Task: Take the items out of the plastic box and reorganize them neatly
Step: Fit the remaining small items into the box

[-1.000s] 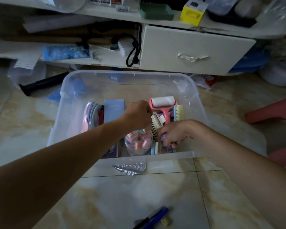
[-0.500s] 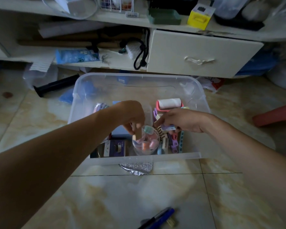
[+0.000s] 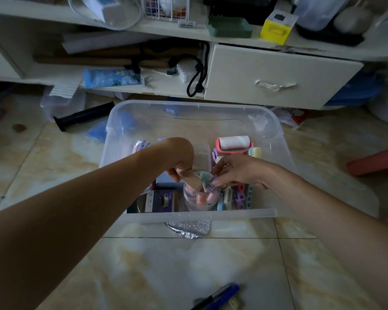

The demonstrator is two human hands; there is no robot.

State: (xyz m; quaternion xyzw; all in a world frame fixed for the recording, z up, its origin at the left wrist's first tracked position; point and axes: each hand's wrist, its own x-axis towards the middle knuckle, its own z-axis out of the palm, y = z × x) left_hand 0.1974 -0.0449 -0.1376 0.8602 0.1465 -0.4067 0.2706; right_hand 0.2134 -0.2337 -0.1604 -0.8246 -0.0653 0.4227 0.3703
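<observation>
A clear plastic box [image 3: 195, 217] stands on the tiled floor before me. Both hands are inside it, above a small clear cup [image 3: 199, 201] of pastel clips near the front wall. My left hand [image 3: 179, 157] pinches a beige clip [image 3: 193, 181] over the cup. My right hand [image 3: 238, 170] pinches a small purple clip [image 3: 211, 183] at the cup's rim. A pink lint roller [image 3: 233, 143], hair clips [image 3: 240, 194], a blue pack [image 3: 164, 180] and a purple card [image 3: 160, 201] lie in the box.
A white cabinet with a drawer [image 3: 278, 79] and cluttered shelves stands just behind the box. A blue and black pen [image 3: 217, 296] lies on the floor near me. A silver foil scrap [image 3: 188, 228] pokes from under the box. A red stool [image 3: 376, 162] sits at right.
My left hand dropped from above the comb to the cup and now holds a beige clip. My right hand rose from the box's front corner to the cup's rim.
</observation>
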